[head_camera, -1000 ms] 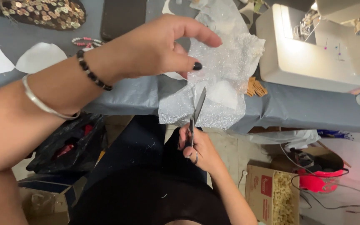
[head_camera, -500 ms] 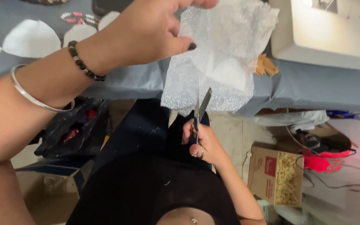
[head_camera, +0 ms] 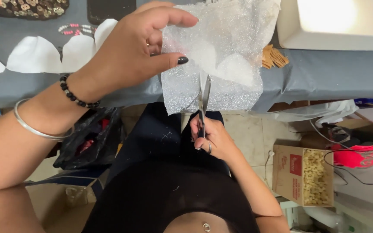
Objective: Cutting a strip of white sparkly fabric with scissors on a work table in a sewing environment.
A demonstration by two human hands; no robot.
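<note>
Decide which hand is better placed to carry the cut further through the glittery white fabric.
Right. The right hand grips the steel scissors, blades at the glittery white fabric; the left hand only pinches the sheet up.

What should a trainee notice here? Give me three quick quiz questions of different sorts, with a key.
1. True or false: the scissors are cutting into the glittery fabric from its lower edge.
2. Which hand pinches the fabric at its side?
A. left hand
B. right hand
C. neither
3. Fill in: the white cut pieces lie in a row on the grey ____.

Key: 1 true; 2 A; 3 table.
</note>
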